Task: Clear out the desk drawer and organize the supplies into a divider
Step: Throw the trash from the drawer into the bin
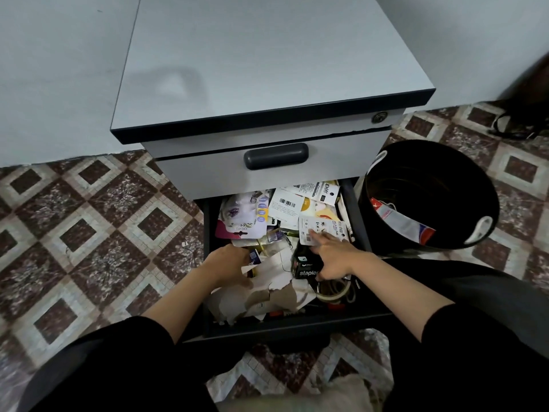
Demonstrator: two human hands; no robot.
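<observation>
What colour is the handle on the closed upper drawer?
Dark grey handle, set on a light grey drawer front; the head view shows it clearly.

The drawer (297,327) in front of me stands pulled open at lower centre of the frame, dark-walled and crammed. Printed packaging cards (288,203) crowd its far end. Torn paper (267,289) heaps at the near end. A black staples box (306,267) lies right of centre, beside coiled cords (335,292).
</observation>
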